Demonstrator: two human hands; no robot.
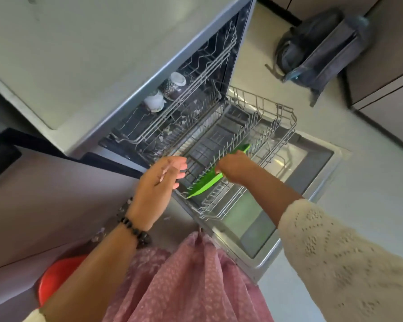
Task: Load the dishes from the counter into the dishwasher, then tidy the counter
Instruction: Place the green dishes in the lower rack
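Observation:
The dishwasher stands open with its lower rack (286, 126) pulled out over the lowered door (261, 228). A green plate (205, 184) stands on edge among the rack's tines near the front left corner. My right hand (235, 169) grips the plate's upper rim from above. Just left of the rack hovers my left hand (159, 182), fingers relaxed and holding nothing. In the upper rack (196, 89) sit a white cup (154, 102) and a dark patterned cup (173, 86), both upside down.
The grey counter top (79, 54) runs along the upper left. A grey backpack (321, 49) lies on the floor by the cabinets at the upper right. Low at the left, a red round object (56, 277) shows beside my pink skirt.

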